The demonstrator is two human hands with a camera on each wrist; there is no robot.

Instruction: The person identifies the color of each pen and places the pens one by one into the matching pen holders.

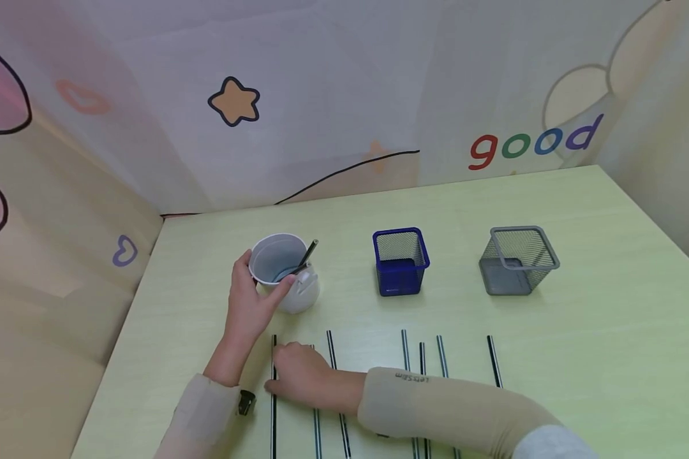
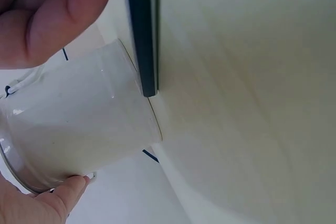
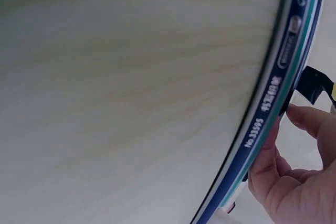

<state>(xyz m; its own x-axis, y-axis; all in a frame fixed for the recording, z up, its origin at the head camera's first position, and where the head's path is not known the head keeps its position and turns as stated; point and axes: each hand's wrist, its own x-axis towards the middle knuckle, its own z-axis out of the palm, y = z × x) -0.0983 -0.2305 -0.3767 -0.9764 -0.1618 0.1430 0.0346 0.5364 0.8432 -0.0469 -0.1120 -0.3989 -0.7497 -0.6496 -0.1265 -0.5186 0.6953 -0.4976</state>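
Observation:
My left hand [image 1: 252, 306] holds a white cup [image 1: 298, 296], thumb on its right side and fingers round its left. Tilted toward me, the cup shows its inside, where slim pencils [image 1: 308, 252] lean out over the handle side. In the left wrist view, a dark pencil [image 2: 143, 35] reaches close to the cup's base. My right hand [image 1: 304, 376] pinches the leftmost dark pencil [image 1: 274, 421] between thumb and finger, low at the table. Close to the right wrist camera runs a blue and green striped pencil [image 3: 257, 114] with printing, partly covering the fingers.
Several more pencils [image 1: 344, 433] lie spaced in a row, some passing under my right forearm. Behind them stand a blue mesh basket [image 1: 399, 280] and a grey mesh basket [image 1: 508, 285]. A printed backdrop [image 1: 344, 95] rises at the back edge of the light table [image 1: 580, 306].

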